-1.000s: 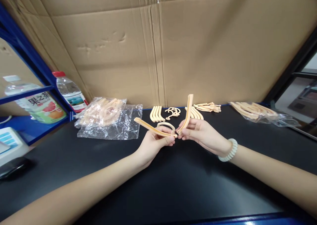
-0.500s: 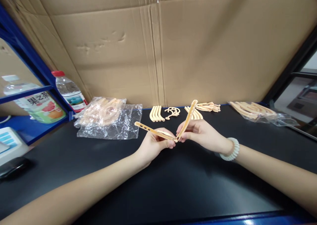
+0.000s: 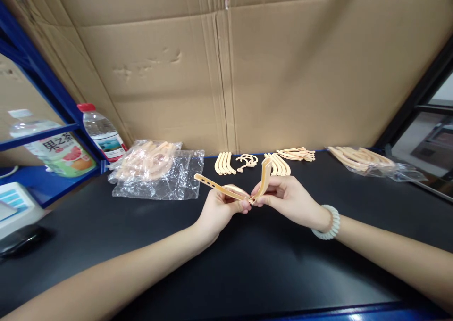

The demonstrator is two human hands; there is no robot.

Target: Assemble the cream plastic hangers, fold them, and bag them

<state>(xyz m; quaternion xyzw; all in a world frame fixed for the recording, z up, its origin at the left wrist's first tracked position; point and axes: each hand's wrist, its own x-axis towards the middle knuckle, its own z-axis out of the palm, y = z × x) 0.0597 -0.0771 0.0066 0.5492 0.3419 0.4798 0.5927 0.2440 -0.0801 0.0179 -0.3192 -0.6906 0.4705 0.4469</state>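
Apparently held near ends so tips meet — left hand pinches slotted cream strip plus pale curved piece, right hand pinches bent cream strip.

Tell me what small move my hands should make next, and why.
Your left hand pinches a slotted hanger arm, your right hand holds a steeper hanger arm, and their inner ends appear to meet at an angle. So perhaps press those ends gently together; whether they interlock is too small to see.
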